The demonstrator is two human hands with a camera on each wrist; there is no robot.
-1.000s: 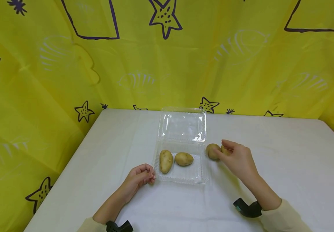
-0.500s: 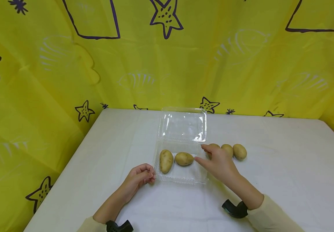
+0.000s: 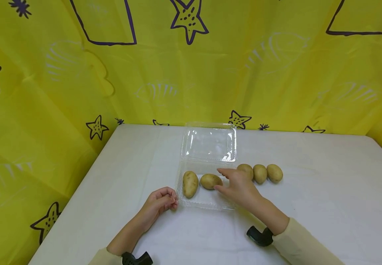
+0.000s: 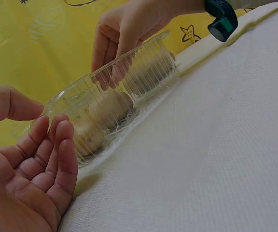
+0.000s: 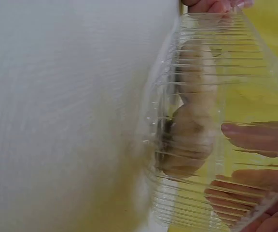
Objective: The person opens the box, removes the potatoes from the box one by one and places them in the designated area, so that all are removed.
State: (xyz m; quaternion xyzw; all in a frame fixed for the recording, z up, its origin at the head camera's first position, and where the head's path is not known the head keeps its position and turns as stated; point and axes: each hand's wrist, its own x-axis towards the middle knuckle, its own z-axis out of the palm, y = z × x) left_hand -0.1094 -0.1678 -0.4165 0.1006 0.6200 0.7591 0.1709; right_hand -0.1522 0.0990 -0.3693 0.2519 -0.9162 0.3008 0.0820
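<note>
A clear plastic clamshell box [image 3: 207, 201] lies on the table with its lid [image 3: 209, 143] folded back. Inside are a long potato [image 3: 190, 184] on the left and a rounder potato [image 3: 209, 181] beside it. My left hand [image 3: 160, 200] holds the box's left edge; in the left wrist view, thumb and forefinger pinch the rim. Over the box's right side, my right hand [image 3: 242, 187] has thumb and fingers spread apart close to the rounder potato. Through the clear wall in the right wrist view, these fingers [image 5: 255, 140] appear apart from it.
Just right of the box, three potatoes [image 3: 260, 174] lie in a row on the white-covered table [image 3: 323, 198]. A yellow printed curtain [image 3: 210, 81] hangs behind the table and along its left side.
My right hand has moved left from the row of potatoes to the rounder potato in the box, uncovering the row. The left hand and box have stayed put.
</note>
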